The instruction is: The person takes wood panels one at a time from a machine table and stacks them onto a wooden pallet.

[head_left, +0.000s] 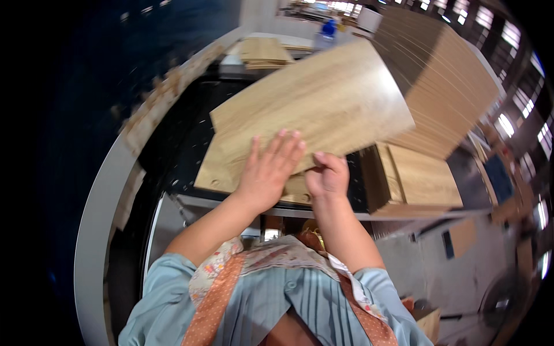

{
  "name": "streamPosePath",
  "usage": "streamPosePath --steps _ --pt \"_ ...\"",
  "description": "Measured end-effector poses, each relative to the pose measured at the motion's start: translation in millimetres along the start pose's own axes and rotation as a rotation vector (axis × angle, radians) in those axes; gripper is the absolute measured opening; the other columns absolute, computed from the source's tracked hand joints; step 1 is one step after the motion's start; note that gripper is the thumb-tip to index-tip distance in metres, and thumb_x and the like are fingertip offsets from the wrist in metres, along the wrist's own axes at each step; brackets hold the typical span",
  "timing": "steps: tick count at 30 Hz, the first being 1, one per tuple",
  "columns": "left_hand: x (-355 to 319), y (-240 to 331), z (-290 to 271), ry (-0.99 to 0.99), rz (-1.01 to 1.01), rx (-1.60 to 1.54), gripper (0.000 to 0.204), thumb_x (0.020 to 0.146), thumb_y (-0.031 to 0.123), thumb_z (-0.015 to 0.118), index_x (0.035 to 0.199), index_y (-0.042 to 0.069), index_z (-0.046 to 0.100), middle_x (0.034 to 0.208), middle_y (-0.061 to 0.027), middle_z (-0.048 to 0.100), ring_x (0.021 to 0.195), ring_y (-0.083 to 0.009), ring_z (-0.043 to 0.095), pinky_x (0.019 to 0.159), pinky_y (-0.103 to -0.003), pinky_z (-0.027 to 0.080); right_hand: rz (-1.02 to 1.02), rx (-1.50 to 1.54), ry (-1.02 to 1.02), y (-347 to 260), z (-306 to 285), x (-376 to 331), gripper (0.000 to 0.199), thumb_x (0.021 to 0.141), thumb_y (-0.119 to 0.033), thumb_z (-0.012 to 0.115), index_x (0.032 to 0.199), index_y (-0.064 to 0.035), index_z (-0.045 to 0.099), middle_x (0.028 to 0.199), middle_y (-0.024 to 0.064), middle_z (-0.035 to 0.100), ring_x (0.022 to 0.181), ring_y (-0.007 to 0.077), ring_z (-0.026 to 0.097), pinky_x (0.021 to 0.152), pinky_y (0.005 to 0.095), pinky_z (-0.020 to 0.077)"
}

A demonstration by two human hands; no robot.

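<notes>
A light wood-grain panel (323, 92) lies tilted across another wood-grain panel (214, 173), which has round holes near its front edge. My left hand (268, 176) rests flat on the wood, its fingers spread and pointing away from me. At the upper panel's near edge, my right hand (329, 176) is closed, thumb on top and the other fingers curled under. Both panels sit over a black work surface (179, 155). How far the lower panel reaches is hidden by the upper one.
Right of the panels stands a low stack of wood-grain boards (421, 176); behind it leans a tall stack of boards (456, 86). More panels (262, 52) lie at the back left, near a blue-capped bottle (326, 34). A grey curved edge (95, 230) borders the left side.
</notes>
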State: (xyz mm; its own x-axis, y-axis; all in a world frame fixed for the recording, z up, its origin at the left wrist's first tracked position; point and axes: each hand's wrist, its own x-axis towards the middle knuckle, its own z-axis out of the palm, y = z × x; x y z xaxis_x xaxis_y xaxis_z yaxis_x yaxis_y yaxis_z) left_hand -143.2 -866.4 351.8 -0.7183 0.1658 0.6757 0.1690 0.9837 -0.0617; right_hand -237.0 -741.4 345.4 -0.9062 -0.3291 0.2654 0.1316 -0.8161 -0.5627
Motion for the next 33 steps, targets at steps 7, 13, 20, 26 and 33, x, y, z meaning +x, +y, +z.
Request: streamPosePath --steps 7,13,20,26,33 --pt "-13 -26 -11 -0.09 -0.002 0.054 0.065 0.08 0.009 0.053 0.142 0.021 0.035 0.148 -0.0072 0.031 0.136 -0.0277 0.03 0.106 -0.059 0.022 0.232 0.138 0.054 19 -9 5 0.05 0.069 0.006 0.055 0.119 0.0027 0.052 0.117 0.0147 0.059 0.111 0.03 0.054 0.103 0.0419 0.0376" --pt "-6 -15 3 -0.082 -0.077 0.153 0.057 0.083 0.022 0.052 0.137 0.007 0.041 0.145 -0.0131 0.034 0.135 -0.0319 0.03 0.105 -0.058 0.024 0.314 0.18 0.124 36 -5 4 0.05 0.076 0.0 0.051 0.125 0.0048 0.045 0.133 0.0183 0.046 0.126 0.0337 0.042 0.11 0.0487 0.0285" --pt "-3 -13 16 -0.083 -0.055 0.145 0.055 0.084 0.023 0.05 0.136 0.008 0.041 0.144 -0.0128 0.035 0.134 -0.0311 0.032 0.105 -0.058 0.026 0.374 0.18 0.11 34 -15 0 0.047 0.08 -0.001 0.051 0.126 0.0043 0.045 0.133 0.0179 0.047 0.126 0.0333 0.042 0.109 0.0484 0.0291" --pt "2 -18 24 -0.221 -0.087 0.036 0.051 0.085 0.02 0.05 0.134 0.007 0.043 0.14 -0.0139 0.04 0.13 -0.0338 0.038 0.104 -0.053 0.031 0.46 0.161 0.086 43 -26 -8 0.036 0.085 -0.005 0.053 0.119 0.0052 0.049 0.127 0.0195 0.052 0.119 0.0329 0.048 0.105 0.0494 0.0356" --pt "-9 -29 13 -0.419 -0.033 -0.002 0.048 0.083 0.016 0.053 0.13 0.008 0.049 0.133 -0.0158 0.048 0.12 -0.0375 0.048 0.099 -0.047 0.04 0.582 0.214 0.114 63 -41 -22 0.033 0.086 -0.003 0.054 0.117 0.006 0.047 0.118 0.0166 0.055 0.112 0.029 0.053 0.099 0.045 0.0442"
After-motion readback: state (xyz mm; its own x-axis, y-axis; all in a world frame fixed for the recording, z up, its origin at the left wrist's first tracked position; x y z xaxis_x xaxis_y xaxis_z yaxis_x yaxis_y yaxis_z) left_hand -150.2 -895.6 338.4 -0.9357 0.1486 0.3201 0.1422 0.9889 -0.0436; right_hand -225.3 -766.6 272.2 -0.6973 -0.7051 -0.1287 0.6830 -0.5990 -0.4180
